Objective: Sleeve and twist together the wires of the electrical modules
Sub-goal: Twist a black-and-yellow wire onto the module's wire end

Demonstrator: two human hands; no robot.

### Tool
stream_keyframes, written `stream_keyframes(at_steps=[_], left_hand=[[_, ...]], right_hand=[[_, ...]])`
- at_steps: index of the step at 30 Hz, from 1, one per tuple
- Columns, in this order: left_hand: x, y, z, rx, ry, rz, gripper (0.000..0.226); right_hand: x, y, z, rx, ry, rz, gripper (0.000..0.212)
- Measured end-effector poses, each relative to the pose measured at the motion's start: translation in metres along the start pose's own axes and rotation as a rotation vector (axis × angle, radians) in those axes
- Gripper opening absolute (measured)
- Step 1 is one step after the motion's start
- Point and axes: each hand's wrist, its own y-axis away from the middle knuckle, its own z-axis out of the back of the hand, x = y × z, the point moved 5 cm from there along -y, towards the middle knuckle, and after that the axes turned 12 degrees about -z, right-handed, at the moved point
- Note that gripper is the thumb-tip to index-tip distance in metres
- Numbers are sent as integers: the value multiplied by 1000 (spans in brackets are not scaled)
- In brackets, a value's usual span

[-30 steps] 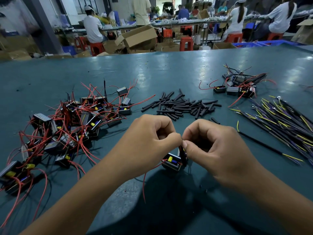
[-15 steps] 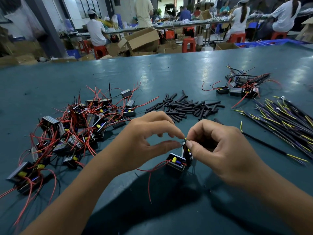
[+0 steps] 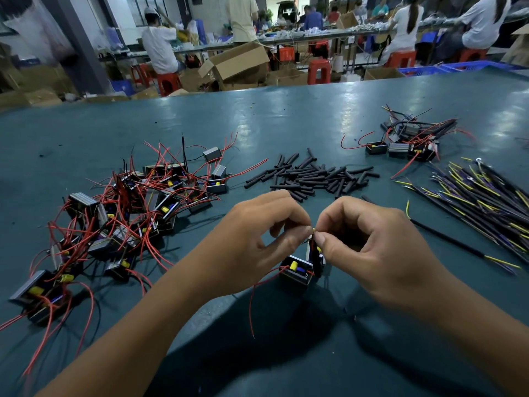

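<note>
Teal desk (image 3: 257, 121): left hand (image 3: 257, 236), fingers opened 0.5 s ago, again pinches wire tips (image 3: 314, 231) with right hand (image 3: 369, 247) above module (image 3: 297, 272); sleeves (image 3: 312, 176) at 12 o'clock.

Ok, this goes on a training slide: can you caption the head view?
Both hands, left and right, pinch wire ends above a small module on the green table.

- Module (image 3: 296, 272): small black open box with a yellow component, resting on the green table; its wire ends are raised, with a black sleeve (image 3: 315, 253) upright on them; one red lead (image 3: 252, 305) trails toward the viewer.
- Loose sleeves (image 3: 312, 176): black pile beyond.
</note>
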Motion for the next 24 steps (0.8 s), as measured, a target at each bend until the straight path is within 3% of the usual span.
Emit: stream_keyframes(at_steps=[10,14,21,24], left_hand=[[15,9,-22,-113,789,652,16],[17,9,-17,-104,685,603,14],[18,15,-38,-91,1053,851,9],[20,13,-30,-117,916,767,11]], right_hand=[[0,1,-2,13,-4,4,7],[-1,0,-1,14,-23,-6,7],[1,0,-3,10,-20,-1,8],[0,0,-2,4,-17,-15,8]])
